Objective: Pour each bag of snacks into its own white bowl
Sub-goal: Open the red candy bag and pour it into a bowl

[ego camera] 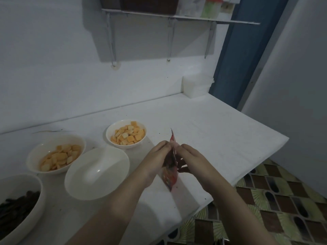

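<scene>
A small red snack bag (170, 175) is held upright above the white table (221, 131), seen edge-on. My left hand (155, 160) and my right hand (192, 160) both pinch its top edge from either side. To the left of the bag stands an empty white bowl (97, 173). Behind it, one white bowl (126, 134) holds orange square crackers and another white bowl (55, 154) holds pale yellow crackers. A further white bowl (19, 206) at the lower left holds dark brown snacks. Whether the bag's top is torn I cannot tell.
A white box (196, 86) stands at the table's back right corner by a blue door frame (235, 50). A wall shelf (177, 16) on brackets hangs above the table. The table's right and front edges drop to a patterned tile floor (283, 200).
</scene>
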The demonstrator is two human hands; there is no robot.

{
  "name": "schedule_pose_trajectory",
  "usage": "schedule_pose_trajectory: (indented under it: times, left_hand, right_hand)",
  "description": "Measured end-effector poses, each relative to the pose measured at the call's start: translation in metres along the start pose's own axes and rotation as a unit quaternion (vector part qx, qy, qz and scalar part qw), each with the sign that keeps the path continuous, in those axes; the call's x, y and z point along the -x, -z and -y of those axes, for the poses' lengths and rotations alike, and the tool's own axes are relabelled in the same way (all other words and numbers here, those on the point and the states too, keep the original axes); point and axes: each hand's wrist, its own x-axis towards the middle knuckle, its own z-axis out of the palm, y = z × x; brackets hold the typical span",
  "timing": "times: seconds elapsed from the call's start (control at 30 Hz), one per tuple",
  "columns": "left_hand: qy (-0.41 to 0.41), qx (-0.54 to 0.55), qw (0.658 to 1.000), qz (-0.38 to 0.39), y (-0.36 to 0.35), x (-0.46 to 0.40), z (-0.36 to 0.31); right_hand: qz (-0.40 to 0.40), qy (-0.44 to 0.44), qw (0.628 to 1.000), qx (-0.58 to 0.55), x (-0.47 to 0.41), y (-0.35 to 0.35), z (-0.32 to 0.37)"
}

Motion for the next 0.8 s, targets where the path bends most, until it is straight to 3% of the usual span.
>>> schedule_pose_trajectory:
  times: [0.3,0.53,0.8]
  left_hand:
    - [0.005,-0.001,1.000,-0.004,-0.004,-0.002,-0.002]
    - [-0.048,-0.090,0.994,-0.025,-0.006,-0.003,-0.005]
    - [-0.100,-0.111,0.986,-0.071,-0.004,-0.006,-0.004]
  right_hand:
    - [-0.005,-0.009,1.000,0.023,0.001,-0.002,0.004]
    - [-0.004,-0.005,0.999,0.047,0.000,-0.001,0.006]
    - [-0.021,0.012,0.994,0.108,-0.004,-0.001,0.018]
